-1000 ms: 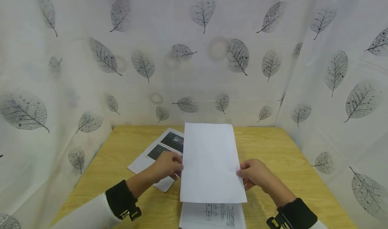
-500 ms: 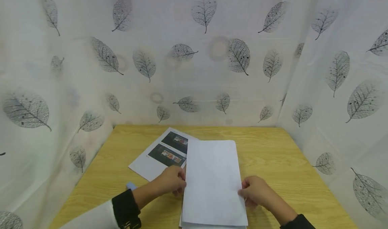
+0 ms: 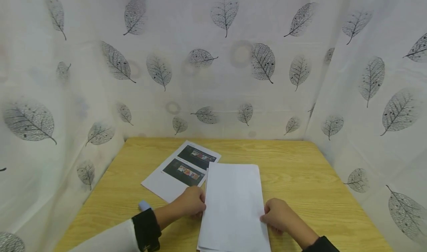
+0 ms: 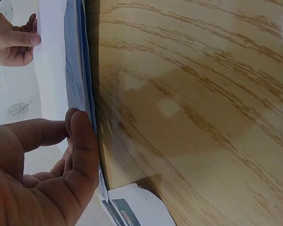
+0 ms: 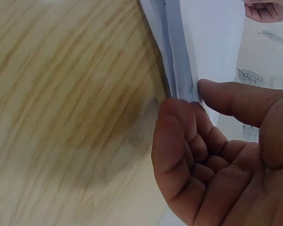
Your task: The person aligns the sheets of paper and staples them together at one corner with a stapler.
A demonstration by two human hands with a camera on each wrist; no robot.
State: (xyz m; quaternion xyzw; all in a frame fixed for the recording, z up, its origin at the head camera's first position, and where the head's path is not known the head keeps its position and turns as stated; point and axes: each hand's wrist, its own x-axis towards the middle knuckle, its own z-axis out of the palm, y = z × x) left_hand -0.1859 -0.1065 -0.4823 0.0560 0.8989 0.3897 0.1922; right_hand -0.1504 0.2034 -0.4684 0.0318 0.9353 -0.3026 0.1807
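Paper stack at near side of bench. Grip nearly closed: left hand and right hand each pinch a long edge. Step judged as aligning; next move calls for gentle, level squaring.

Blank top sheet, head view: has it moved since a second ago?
Yes. The blank top sheet has shifted down the view: its far edge overlapped the back edge of the table then, and now shows well below it.
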